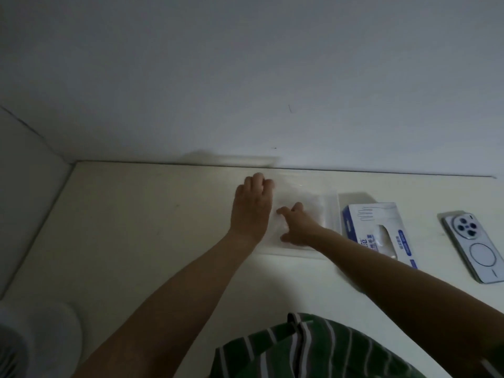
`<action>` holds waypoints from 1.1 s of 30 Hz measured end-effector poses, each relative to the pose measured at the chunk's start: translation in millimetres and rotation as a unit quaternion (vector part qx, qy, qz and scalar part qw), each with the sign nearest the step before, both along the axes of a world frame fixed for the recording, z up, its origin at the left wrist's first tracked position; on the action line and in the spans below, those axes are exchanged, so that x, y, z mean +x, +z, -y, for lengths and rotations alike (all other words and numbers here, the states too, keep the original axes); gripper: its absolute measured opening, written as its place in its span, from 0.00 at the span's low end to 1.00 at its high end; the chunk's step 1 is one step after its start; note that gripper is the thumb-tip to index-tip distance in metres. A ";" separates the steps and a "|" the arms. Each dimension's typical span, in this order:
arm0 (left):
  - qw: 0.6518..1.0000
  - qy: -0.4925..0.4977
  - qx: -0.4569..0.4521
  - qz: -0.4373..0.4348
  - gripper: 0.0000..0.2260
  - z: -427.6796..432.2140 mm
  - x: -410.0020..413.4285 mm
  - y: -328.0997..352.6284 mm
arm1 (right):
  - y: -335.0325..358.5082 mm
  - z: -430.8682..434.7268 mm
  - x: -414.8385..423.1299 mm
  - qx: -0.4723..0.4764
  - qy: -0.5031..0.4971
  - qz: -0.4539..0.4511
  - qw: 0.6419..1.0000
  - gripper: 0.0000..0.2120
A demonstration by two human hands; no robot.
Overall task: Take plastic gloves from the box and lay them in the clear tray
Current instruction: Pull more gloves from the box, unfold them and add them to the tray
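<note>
- Left hand (253, 205) at tray's (332, 205) far-left corner, fingers bent; any pinch unclear.
- Right hand (298, 227), fingers spread, over tray.
- Box (381, 227) just right of tray; phone (474, 246) beyond, on desk (136, 227).

On the table (141, 230), near its far edge and the wall (245, 77) behind: clear tray (330, 211). Just right of the tray: box (381, 227). Further right, well apart from the box: phone (476, 248). Over the tray's left edge: left hand (252, 208). Just right of it, inside the tray: right hand (298, 227). At the near edge, below both arms: striped shirt (313, 350).
</note>
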State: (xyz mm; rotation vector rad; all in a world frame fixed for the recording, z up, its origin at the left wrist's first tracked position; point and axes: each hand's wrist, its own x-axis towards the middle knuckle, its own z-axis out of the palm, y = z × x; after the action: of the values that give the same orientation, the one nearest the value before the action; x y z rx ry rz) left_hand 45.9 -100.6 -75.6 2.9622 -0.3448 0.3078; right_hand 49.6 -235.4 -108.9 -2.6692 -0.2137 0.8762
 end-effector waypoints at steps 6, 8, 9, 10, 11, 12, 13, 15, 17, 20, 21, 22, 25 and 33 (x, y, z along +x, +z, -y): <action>0.938 0.012 0.067 -0.340 0.21 12.4 2.2 -17.3 | -6.0 -3.8 4.7 -0.044 0.035 0.012 0.998 0.42; 0.924 0.051 0.064 -0.374 0.32 5.1 2.3 -29.8 | -6.6 0.3 4.9 -0.089 0.045 0.010 0.995 0.46; 0.918 0.063 0.067 -0.385 0.37 1.8 3.0 -33.5 | -7.8 3.0 4.9 -0.102 0.041 0.008 0.994 0.47; 0.914 0.071 0.073 -0.394 0.40 -1.2 3.2 -35.4 | -9.7 5.7 5.0 -0.106 0.033 0.006 0.994 0.48; 0.908 0.071 0.079 -0.405 0.43 -2.7 3.5 -36.9 | -12.6 8.2 5.2 -0.104 0.024 0.004 0.994 0.49; 0.905 0.071 0.080 -0.413 0.44 -3.8 3.4 -36.9 | -15.6 9.7 5.3 -0.102 0.018 0.001 0.995 0.49; 0.900 0.074 0.078 -0.421 0.45 -3.9 3.2 -37.0 | -18.6 10.1 5.1 -0.100 0.015 -0.004 0.995 0.49; 0.894 0.085 0.073 -0.433 0.45 -2.5 3.4 -38.0 | -22.5 9.3 4.5 -0.101 0.013 -0.010 0.995 0.50; 0.887 0.084 0.081 -0.446 0.45 -2.2 3.9 -36.8 | -23.0 8.5 4.6 -0.104 0.014 -0.011 0.994 0.51; 0.888 0.072 0.072 -0.449 0.43 -6.5 5.5 -29.0 | -12.1 10.9 7.5 -0.102 0.026 -0.038 0.994 0.52; 0.901 0.066 0.069 -0.423 0.39 -7.2 6.6 -24.2 | -2.8 12.5 7.9 -0.099 0.032 -0.040 0.994 0.50; 0.918 0.061 0.065 -0.387 0.33 -8.3 7.5 -19.2 | 7.4 13.0 7.7 -0.093 0.041 -0.028 0.994 0.46; 0.969 0.069 -0.014 -0.237 0.16 2.6 9.6 4.6 | 45.2 19.9 6.6 -0.029 0.041 0.117 0.992 0.23; 0.962 -0.031 -0.233 -0.141 0.07 99.0 -6.5 50.4 | 75.9 122.2 -0.6 0.047 -0.194 0.218 0.955 0.07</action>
State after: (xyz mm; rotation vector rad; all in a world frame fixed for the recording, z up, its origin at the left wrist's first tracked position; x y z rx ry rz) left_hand 39.4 -199.5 -25.2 2.4787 -0.2805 -0.0430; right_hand 49.0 -357.7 -33.0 -2.6445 0.1643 0.1483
